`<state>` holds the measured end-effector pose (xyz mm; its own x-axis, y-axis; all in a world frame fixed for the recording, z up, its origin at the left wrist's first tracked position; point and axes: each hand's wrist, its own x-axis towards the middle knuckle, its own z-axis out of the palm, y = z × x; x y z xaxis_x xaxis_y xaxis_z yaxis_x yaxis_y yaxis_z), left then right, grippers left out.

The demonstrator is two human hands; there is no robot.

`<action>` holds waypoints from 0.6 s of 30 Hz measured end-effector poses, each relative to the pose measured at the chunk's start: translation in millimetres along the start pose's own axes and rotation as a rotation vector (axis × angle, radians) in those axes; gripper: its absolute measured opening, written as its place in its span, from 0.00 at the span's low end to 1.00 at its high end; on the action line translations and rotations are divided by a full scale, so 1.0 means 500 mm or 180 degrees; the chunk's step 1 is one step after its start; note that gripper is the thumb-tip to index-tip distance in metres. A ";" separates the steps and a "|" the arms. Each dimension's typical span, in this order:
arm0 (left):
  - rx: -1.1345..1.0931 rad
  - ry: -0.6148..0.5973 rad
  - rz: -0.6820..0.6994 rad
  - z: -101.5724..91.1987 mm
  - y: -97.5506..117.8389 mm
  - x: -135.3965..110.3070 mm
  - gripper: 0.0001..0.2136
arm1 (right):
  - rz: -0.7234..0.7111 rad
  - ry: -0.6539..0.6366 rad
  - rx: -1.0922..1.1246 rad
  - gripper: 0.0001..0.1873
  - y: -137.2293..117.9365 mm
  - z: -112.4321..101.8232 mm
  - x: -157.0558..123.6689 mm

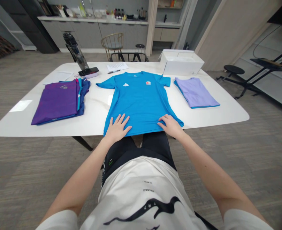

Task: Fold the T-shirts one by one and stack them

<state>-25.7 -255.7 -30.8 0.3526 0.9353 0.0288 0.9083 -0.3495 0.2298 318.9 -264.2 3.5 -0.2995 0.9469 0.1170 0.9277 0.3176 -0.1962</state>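
Two empty palms, left hand [118,127], right hand [171,126], spread flat on blue shirt [141,99], hem covering table [96,110] edge.

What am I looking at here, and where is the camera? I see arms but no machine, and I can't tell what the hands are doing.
There is no machine here: these are a person's own two bare arms. The single picture comes from a camera worn on the head, looking forward and down, so you see the chest and both arms reaching out. The left hand and the right hand lie open on the bottom hem of a blue T-shirt, spread out front side up on the white table. Neither hand grips anything. To the left lies a stack of folded purple and blue shirts, to the right a folded lilac shirt. Farther back are a white box, a sheet of paper with a pen, and a phone.
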 end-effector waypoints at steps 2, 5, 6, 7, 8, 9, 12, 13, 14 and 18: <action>-0.0055 -0.0031 0.0012 -0.003 -0.003 -0.006 0.31 | 0.0382 -0.0039 -0.0294 0.16 0.002 0.003 -0.007; -0.0126 0.0008 0.0033 -0.011 -0.001 -0.016 0.31 | 0.0871 -0.0322 -0.0664 0.17 0.019 -0.016 -0.029; -0.0129 0.0046 0.0041 -0.014 0.002 -0.017 0.31 | 0.0973 -0.0484 -0.0730 0.17 0.026 -0.026 -0.036; -0.0115 0.0097 0.0047 -0.017 0.007 -0.016 0.30 | 0.1059 -0.0644 -0.0781 0.18 0.032 -0.034 -0.040; -0.0087 0.0153 0.0051 -0.021 0.012 -0.013 0.30 | 0.1129 -0.0785 -0.0824 0.19 0.037 -0.042 -0.041; -0.0051 0.0214 0.0049 -0.024 0.018 -0.007 0.28 | 0.1182 -0.0893 -0.0860 0.20 0.041 -0.047 -0.038; 0.0027 0.0378 0.0041 -0.033 0.032 0.031 0.24 | 0.1166 -0.0853 -0.0871 0.21 0.039 -0.049 0.000; 0.0025 0.0411 0.0070 -0.035 0.033 0.048 0.23 | 0.1055 -0.0715 -0.0794 0.20 0.035 -0.045 0.020; 0.0011 0.0435 0.0118 -0.036 0.032 0.067 0.23 | 0.0881 -0.0529 -0.0671 0.20 0.031 -0.038 0.042; -0.0114 0.0419 0.0304 -0.024 0.004 0.127 0.25 | 0.0031 0.0149 -0.0160 0.22 0.024 0.002 0.113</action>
<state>-4.0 -196.2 -16.7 0.4022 0.8979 0.1788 0.8626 -0.4371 0.2545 312.8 -206.8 6.6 -0.2806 0.9463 0.1608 0.9409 0.3043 -0.1484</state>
